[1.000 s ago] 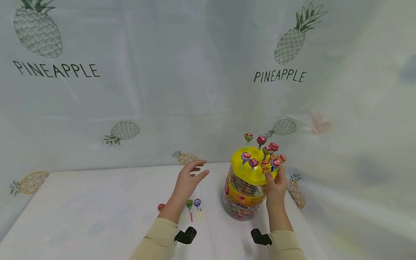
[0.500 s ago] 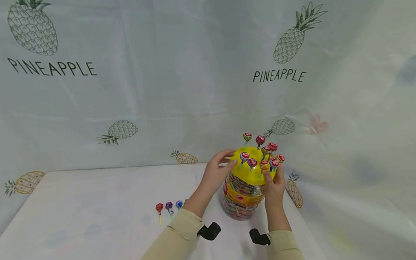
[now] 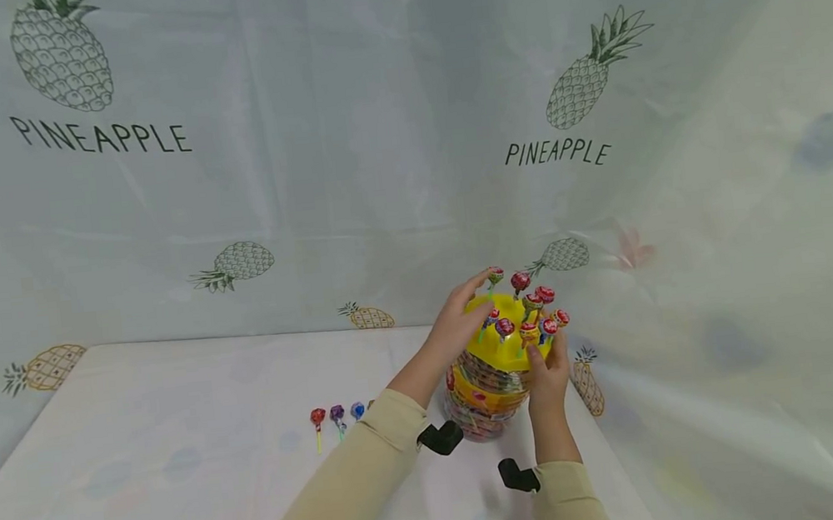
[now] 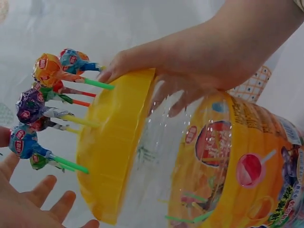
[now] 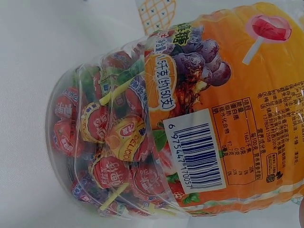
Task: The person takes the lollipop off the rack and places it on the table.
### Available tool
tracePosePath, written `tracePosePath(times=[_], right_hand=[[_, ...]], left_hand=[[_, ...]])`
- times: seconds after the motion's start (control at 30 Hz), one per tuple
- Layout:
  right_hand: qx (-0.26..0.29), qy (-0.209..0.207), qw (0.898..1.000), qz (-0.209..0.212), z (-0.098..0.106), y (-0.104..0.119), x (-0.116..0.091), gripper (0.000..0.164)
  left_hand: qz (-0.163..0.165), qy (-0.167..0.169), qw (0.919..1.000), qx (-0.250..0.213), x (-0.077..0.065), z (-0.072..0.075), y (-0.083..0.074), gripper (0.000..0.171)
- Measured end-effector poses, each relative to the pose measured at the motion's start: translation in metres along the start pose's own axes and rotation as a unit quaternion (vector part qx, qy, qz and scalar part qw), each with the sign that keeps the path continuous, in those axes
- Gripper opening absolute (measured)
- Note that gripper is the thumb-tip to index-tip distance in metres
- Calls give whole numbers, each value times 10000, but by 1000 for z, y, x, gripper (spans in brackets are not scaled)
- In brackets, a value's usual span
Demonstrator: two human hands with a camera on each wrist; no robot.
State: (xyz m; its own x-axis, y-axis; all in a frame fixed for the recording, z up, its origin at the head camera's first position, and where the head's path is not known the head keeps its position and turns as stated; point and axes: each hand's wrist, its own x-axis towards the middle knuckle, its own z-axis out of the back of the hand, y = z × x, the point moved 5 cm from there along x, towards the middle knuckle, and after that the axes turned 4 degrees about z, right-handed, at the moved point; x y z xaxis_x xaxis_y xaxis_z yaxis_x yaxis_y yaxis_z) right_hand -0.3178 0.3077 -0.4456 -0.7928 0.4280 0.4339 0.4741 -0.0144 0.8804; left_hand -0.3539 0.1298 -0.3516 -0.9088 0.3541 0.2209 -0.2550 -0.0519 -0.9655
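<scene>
A clear plastic candy jar point(image 3: 477, 417) with an orange label stands tilted at the right of the table. Its yellow lid point(image 3: 503, 358) bristles with several upright lollipops. My right hand point(image 3: 552, 385) grips the lid's side and neck, thumb in front, fingers partly hidden behind the clear wall in the left wrist view. My left hand point(image 3: 456, 330) reaches over the lid's left side, fingers spread. Its upper fingertips are right at a green lollipop point(image 3: 495, 276) at the back. In the left wrist view its fingers surround a blue-wrapped lollipop point(image 4: 23, 142).
Loose lollipops lie in a row on the white table point(image 3: 206, 498), among them a red one point(image 3: 317, 417), a purple one point(image 3: 337, 412) and a blue one point(image 3: 357, 410). My left sleeve point(image 3: 348, 484) covers part of the row. A pineapple-print curtain point(image 3: 375, 147) hangs behind.
My left hand has moved right from above the table to the lollipops on the lid, its sleeve now over part of the row. My right hand has kept its hold on the jar.
</scene>
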Motion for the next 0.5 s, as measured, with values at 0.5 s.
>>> tracePosePath(times=[0.5], right_hand=[[-31,3,10000,-80,0,1,-2,56]], left_hand=[[21,536,9985,129,10,-8,-14,56]])
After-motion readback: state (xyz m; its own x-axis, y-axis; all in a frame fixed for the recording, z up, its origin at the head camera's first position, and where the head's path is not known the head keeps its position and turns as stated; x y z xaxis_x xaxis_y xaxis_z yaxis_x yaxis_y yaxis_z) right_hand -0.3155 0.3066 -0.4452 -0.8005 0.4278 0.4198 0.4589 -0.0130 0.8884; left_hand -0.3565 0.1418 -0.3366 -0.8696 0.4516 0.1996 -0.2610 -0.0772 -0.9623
